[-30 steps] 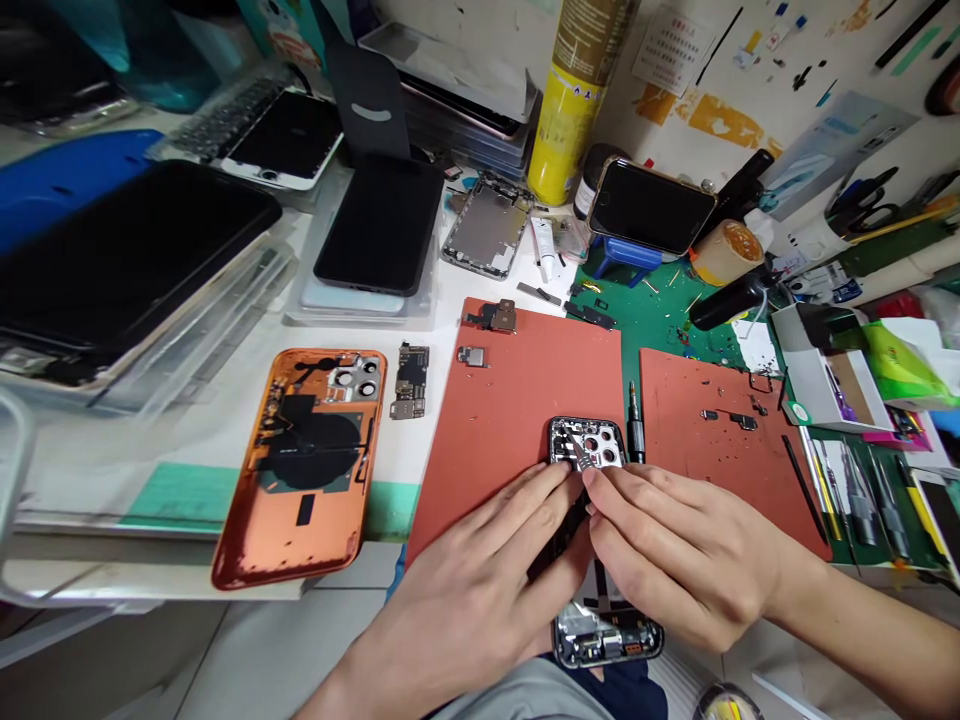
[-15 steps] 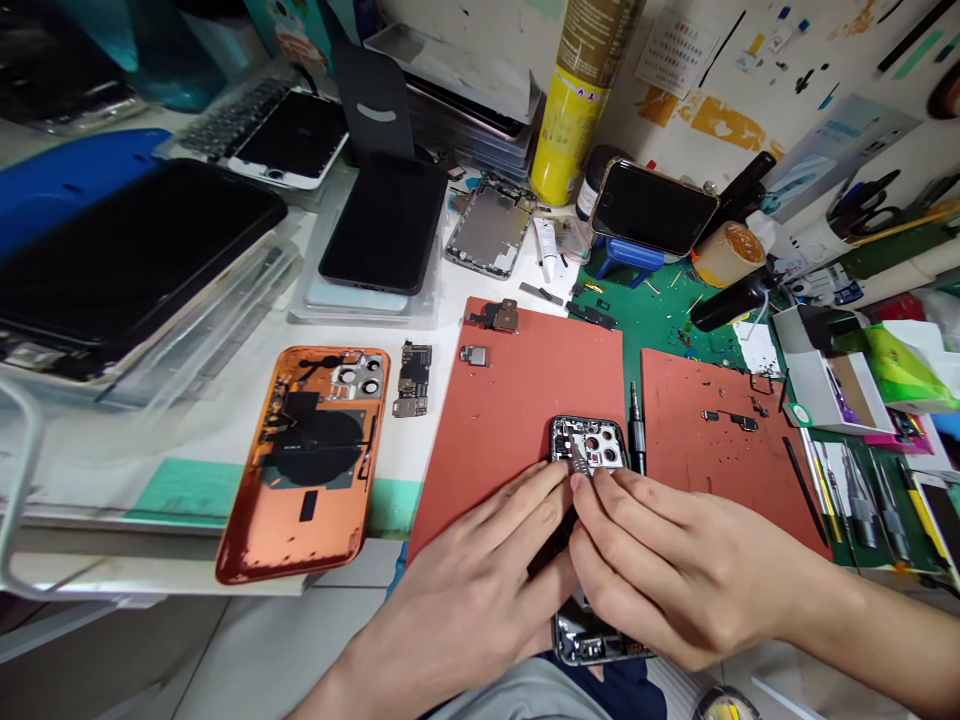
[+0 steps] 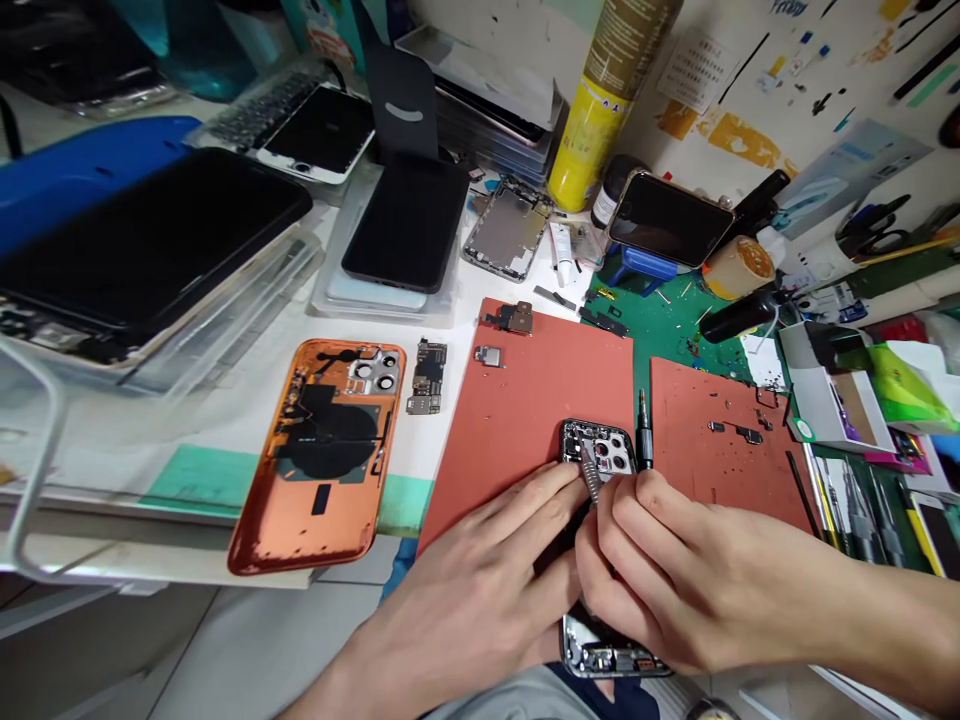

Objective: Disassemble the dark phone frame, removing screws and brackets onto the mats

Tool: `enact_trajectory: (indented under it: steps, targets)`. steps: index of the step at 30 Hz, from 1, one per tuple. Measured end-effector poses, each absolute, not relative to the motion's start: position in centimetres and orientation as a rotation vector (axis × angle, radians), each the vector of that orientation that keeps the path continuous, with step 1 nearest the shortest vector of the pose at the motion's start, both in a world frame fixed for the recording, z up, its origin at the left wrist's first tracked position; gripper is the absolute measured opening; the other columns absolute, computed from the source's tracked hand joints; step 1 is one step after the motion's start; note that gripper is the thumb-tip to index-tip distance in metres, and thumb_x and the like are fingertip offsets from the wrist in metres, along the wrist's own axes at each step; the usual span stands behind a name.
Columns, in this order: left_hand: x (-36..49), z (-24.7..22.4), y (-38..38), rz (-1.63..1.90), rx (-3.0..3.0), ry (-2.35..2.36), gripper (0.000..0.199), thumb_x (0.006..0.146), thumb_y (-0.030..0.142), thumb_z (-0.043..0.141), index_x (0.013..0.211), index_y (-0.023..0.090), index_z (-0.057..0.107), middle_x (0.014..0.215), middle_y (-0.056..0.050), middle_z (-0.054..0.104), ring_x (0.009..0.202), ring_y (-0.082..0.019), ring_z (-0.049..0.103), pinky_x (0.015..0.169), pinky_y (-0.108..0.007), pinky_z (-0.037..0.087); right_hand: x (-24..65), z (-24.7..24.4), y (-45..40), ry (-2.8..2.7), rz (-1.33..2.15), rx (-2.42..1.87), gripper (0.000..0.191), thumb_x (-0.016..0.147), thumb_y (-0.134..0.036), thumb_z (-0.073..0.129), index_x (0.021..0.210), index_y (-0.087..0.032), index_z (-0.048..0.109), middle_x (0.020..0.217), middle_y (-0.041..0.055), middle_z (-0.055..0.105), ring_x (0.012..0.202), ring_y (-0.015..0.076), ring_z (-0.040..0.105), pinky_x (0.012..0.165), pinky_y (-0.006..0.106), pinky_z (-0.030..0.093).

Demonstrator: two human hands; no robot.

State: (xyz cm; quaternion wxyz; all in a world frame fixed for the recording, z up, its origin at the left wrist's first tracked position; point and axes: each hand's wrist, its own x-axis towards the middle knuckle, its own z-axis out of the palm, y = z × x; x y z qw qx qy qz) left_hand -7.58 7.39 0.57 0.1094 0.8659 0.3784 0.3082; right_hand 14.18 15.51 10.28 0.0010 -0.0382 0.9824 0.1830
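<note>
An opened phone with a black frame [image 3: 592, 648] lies at the front of the red mat, its camera end away from me. My left hand [image 3: 495, 565] is closed along its left side, fingertips near the camera end. Pinched in my right hand [image 3: 664, 560] are metal tweezers [image 3: 590, 472] with a ridged grip, pointing down at the inside next to the camera rings. Both hands cover the phone's middle. A screwdriver [image 3: 643, 430] lies just right of the phone.
An orange phone housing [image 3: 330, 520] and a circuit board [image 3: 427, 375] lie left of the red mat [image 3: 480, 440]. A camera module [image 3: 517, 317] rests at its far edge. Small parts sit on a second mat [image 3: 697, 480]; a yellow can [image 3: 589, 130] stands behind.
The whole view has shifted slightly, so most things appear further right. My right fingers have drawn back from the camera end, and more of the tweezers' ridged grip shows.
</note>
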Motion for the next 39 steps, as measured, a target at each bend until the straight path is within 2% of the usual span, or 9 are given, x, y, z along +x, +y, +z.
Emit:
enact_trajectory:
  steps: [6, 11, 14, 18, 24, 27, 30, 34, 39]
  targets:
    - [-7.7, 0.3, 7.3, 0.904, 2.512, 1.078, 0.030, 0.107, 0.028, 0.058, 0.131, 0.014, 0.069, 0.149, -0.022, 0.067, 0.151, -0.035, 0.056, 0.124, -0.044, 0.051, 14.0, 10.5, 15.9, 3.102, 0.517, -0.111, 0.025, 0.108, -0.019, 0.051, 0.113, -0.010, 0.074, 0.082, 0.0084, 0.078, 0.065, 0.0226, 0.064, 0.066, 0.043, 0.044]
    - [-7.8, 0.5, 7.2, 0.953, 2.488, 1.091, 0.034, 0.106, 0.031, 0.063, 0.136, 0.017, 0.068, 0.152, -0.020, 0.066, 0.149, -0.033, 0.058, 0.125, -0.046, 0.050, 13.9, 10.7, 16.4, 3.133, 0.490, -0.117, 0.027, 0.110, -0.024, 0.051, 0.111, -0.009, 0.073, 0.083, 0.0107, 0.076, 0.068, 0.0229, 0.063, 0.070, 0.044, 0.044]
    - [-7.7, 0.8, 7.5, 0.973, 2.480, 1.092, 0.029, 0.110, 0.030, 0.054, 0.131, 0.018, 0.069, 0.151, -0.019, 0.065, 0.144, -0.031, 0.063, 0.123, -0.044, 0.053, 13.8, 10.8, 16.6, 3.144, 0.477, -0.147, 0.027, 0.110, -0.025, 0.052, 0.110, -0.010, 0.074, 0.082, 0.0102, 0.075, 0.070, 0.0230, 0.062, 0.071, 0.043, 0.045]
    - [-7.7, 1.0, 7.8, 0.963, 2.465, 1.126, 0.030, 0.113, 0.030, 0.043, 0.124, 0.019, 0.069, 0.144, -0.018, 0.068, 0.136, -0.027, 0.069, 0.117, -0.038, 0.057, 13.9, 10.6, 16.8, 3.132, 0.452, -0.210, 0.027, 0.110, -0.024, 0.053, 0.110, -0.011, 0.076, 0.085, 0.0080, 0.074, 0.074, 0.0228, 0.064, 0.073, 0.042, 0.046]
    - [-8.0, 0.9, 7.9, 0.947, 2.435, 1.100, 0.028, 0.113, 0.033, 0.045, 0.122, 0.021, 0.069, 0.124, -0.013, 0.074, 0.143, -0.032, 0.064, 0.110, -0.040, 0.062, 13.6, 10.6, 16.9, 3.117, 0.483, -0.213, 0.024, 0.110, -0.026, 0.054, 0.107, -0.015, 0.075, 0.086, 0.0071, 0.075, 0.070, 0.0209, 0.060, 0.073, 0.043, 0.046]
    - [-8.1, 1.1, 7.9, 0.934, 2.395, 1.083, 0.023, 0.111, 0.032, 0.048, 0.121, 0.023, 0.067, 0.123, -0.012, 0.072, 0.141, -0.033, 0.064, 0.099, -0.039, 0.068, 13.5, 10.8, 16.9, 3.106, 0.479, -0.202, 0.021, 0.109, -0.026, 0.056, 0.105, -0.015, 0.074, 0.078, 0.0050, 0.071, 0.064, 0.0197, 0.056, 0.068, 0.042, 0.043]
    - [-8.1, 1.3, 8.0, 0.918, 2.359, 1.069, 0.021, 0.110, 0.033, 0.053, 0.121, 0.023, 0.067, 0.128, -0.012, 0.068, 0.135, -0.033, 0.065, 0.093, -0.039, 0.070, 13.6, 10.9, 16.9, 3.099, 0.455, -0.216, 0.021, 0.108, -0.026, 0.057, 0.105, -0.015, 0.074, 0.081, 0.0059, 0.073, 0.068, 0.0207, 0.058, 0.068, 0.042, 0.043]
    - [-8.1, 1.6, 8.1, 0.916, 2.314, 1.069, 0.015, 0.108, 0.028, 0.057, 0.117, 0.023, 0.068, 0.133, -0.011, 0.065, 0.130, -0.029, 0.065, 0.096, -0.035, 0.068, 13.5, 11.0, 17.0, 3.092, 0.473, -0.211, 0.023, 0.110, -0.026, 0.055, 0.107, -0.015, 0.075, 0.084, 0.0076, 0.075, 0.070, 0.0217, 0.059, 0.070, 0.042, 0.043]
    - [-8.3, 1.8, 7.9, 1.049, 2.235, 1.045, 0.013, 0.111, 0.026, 0.055, 0.116, 0.025, 0.067, 0.129, -0.006, 0.067, 0.134, -0.021, 0.061, 0.113, -0.028, 0.057, 13.3, 11.2, 17.4, 3.112, 0.430, -0.209, 0.022, 0.109, -0.023, 0.054, 0.108, -0.014, 0.074, 0.083, 0.0059, 0.074, 0.068, 0.0220, 0.061, 0.071, 0.043, 0.046]
